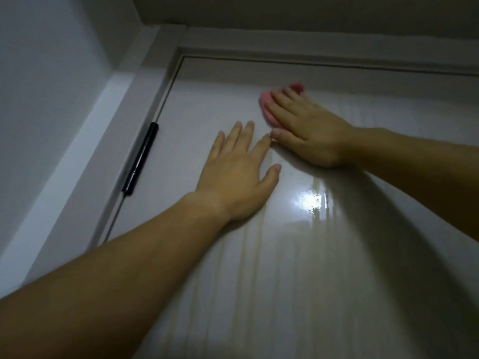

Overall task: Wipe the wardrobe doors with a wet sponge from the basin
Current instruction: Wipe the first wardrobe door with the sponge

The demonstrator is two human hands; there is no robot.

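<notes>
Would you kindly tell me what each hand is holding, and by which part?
The right hand presses a soft pink sponge against the glossy white wardrobe door, flat fingers covering its back; the left hand holds nothing.

A black hinge (140, 159) sits between a pale frame (85, 161) and the glossy wardrobe door (194, 99). Left of the hinge rises a plain grey wall (39, 86), with a shadowed ceiling (285, 14) above. To the hinge's lower right, a bright glare (309, 202) lies on the door.

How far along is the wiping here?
Done: the door is streaked wet through its middle. In hand: the right hand presses the sponge near the top, left hand flat beside it. Left: the strip by the hinge looks dry; other doors out of view.
</notes>
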